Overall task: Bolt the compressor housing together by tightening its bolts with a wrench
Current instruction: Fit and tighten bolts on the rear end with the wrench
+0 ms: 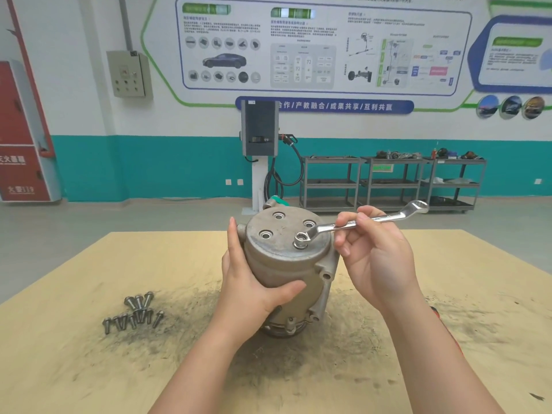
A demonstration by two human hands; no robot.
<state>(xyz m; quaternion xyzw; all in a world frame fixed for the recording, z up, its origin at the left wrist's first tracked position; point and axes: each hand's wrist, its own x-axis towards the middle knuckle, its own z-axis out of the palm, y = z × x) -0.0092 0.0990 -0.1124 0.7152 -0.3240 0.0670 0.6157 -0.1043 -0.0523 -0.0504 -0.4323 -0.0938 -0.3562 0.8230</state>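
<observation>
A cluster of loose bolts (133,312) lies on the worktable (74,354), well left of the compressor housing (286,264). The housing stands upright near the table's middle on a dark, sooty patch. The left hand (254,282) wraps around its side, fingers behind and thumb across the front, gripping it. On the flat top cover, three bolt holes show toward the left and rear; a seated bolt (299,243) occupies the front-right position. The wrench (355,223) has its ring end fitted over this bolt. The right hand (370,249) pinches the wrench shank between thumb and curled fingers, its open end pointing right.
</observation>
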